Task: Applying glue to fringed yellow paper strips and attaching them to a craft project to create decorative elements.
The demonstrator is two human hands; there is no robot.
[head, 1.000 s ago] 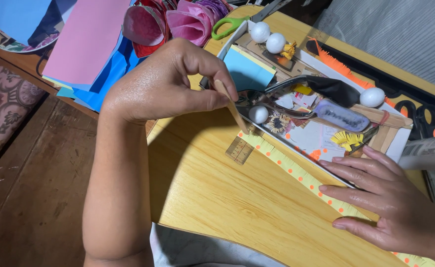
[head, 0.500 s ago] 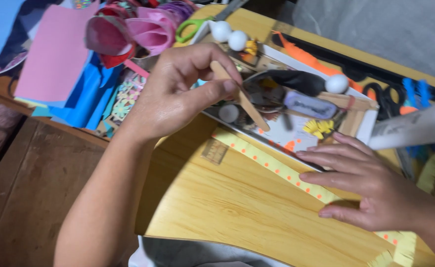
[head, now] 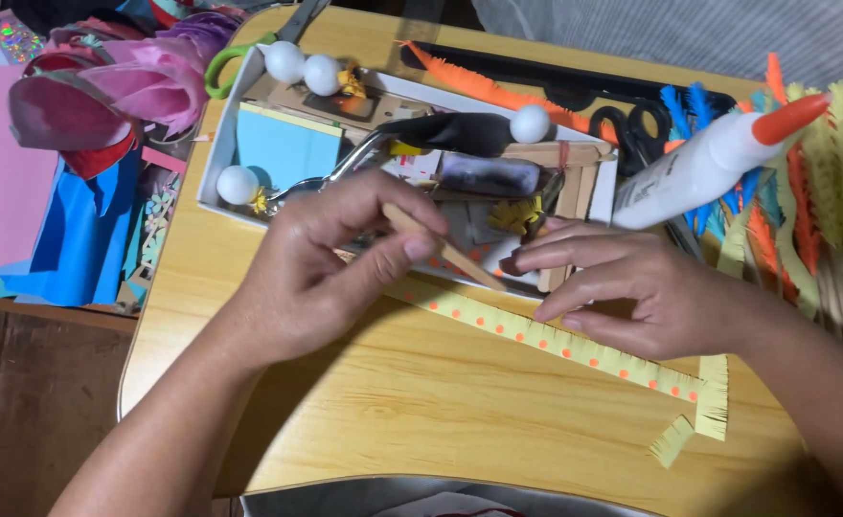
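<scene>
My left hand (head: 330, 263) pinches a thin wooden stick (head: 445, 251) between thumb and fingers, its tip pointing right toward my right hand. A long yellow fringed paper strip with orange dots (head: 556, 340) lies flat on the wooden table (head: 421, 412), and my right hand (head: 632, 287) rests on it with fingers spread, fingertips close to the stick's tip. Just behind both hands stands a white tray (head: 213, 153) filled with craft bits.
A white glue bottle with an orange cap (head: 704, 163) lies at the right beside black scissors (head: 637, 124) and coloured fringed paper. White foam balls (head: 302, 65) sit in the tray. Pink and blue paper sheets (head: 19, 191) and paper flowers (head: 144, 81) lie at the left.
My left hand with the stick has come down and right, close to my right hand. The right hand stays pressed on the dotted strip. The view has shifted right.
</scene>
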